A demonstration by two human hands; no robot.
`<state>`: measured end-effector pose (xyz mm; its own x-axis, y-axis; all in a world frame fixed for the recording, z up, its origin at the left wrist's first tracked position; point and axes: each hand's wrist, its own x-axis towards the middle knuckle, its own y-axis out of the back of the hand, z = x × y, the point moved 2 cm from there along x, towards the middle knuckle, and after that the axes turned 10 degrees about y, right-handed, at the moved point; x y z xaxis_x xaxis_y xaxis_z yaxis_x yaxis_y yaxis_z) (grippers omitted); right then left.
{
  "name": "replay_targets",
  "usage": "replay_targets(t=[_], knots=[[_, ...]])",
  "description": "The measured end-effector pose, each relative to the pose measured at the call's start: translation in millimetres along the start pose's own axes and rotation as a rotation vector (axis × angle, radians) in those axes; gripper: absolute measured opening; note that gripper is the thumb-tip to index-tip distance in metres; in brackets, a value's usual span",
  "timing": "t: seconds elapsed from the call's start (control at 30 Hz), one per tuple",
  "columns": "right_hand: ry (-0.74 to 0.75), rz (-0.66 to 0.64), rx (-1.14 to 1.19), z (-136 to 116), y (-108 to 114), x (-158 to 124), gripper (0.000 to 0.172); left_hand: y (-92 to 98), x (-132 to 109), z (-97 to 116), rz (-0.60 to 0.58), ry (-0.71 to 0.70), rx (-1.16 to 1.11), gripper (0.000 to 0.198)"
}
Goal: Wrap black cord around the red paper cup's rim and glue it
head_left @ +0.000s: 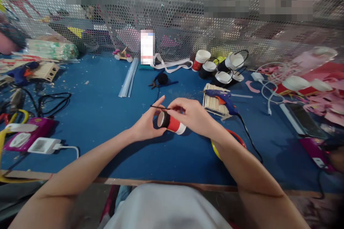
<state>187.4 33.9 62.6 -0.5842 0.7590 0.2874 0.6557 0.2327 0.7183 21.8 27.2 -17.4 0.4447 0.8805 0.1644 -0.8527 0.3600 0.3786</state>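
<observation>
A small red paper cup [173, 124] with a black band at one end and a white rim at the other lies tilted on its side between my hands, just above the blue table. My left hand [146, 125] grips its black end, thumb below and fingers behind. Black cord [159, 107] runs across the top of that end, pinched by the fingers of my right hand [192, 114], which also rests against the cup. Further off, a ball of black cord [162, 78] sits by dark-handled pliers [153, 83], its strand leading toward my hands.
At the back stand several cups with black cord handles [223, 77] and a lit phone [147, 47]. A blue glue gun [223, 98] rests on wooden sticks to the right, near red-and-yellow-handled scissors [215, 149]. Clear strips [128, 78] lie left of centre; a purple power strip [44, 127] is further left.
</observation>
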Motion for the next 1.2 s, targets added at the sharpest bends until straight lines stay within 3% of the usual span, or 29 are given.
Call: replay_targets(t=[0.13, 0.3, 0.53, 0.8, 1.1, 1.2], knots=[[-0.167, 0.106, 0.21, 16.1, 7.9, -13.7, 0.013, -1.4, 0.0, 1.3, -0.035, -0.02, -0.004, 0.098], [-0.205, 0.154, 0.248, 31.3, 2.3, -20.3, 0.017, -4.6, -1.6, 4.6, -0.116, -0.034, -0.03, 0.097], [-0.213, 0.154, 0.245, 39.4, -2.4, -24.2, 0.019, -5.8, -4.6, 3.4, -0.129, -0.051, -0.016, 0.096], [-0.244, 0.072, 0.245, 46.0, -12.4, -24.9, 0.021, -5.1, -7.0, 7.8, -0.149, -0.15, -0.023, 0.094], [-0.242, -0.166, 0.208, 39.2, -14.7, -25.3, 0.018, -3.2, -11.0, 10.9, -0.172, -0.198, 0.024, 0.093], [-0.229, -0.166, 0.159, 37.5, -12.8, -26.6, 0.018, -2.6, -10.3, 9.8, -0.185, -0.199, 0.06, 0.088]])
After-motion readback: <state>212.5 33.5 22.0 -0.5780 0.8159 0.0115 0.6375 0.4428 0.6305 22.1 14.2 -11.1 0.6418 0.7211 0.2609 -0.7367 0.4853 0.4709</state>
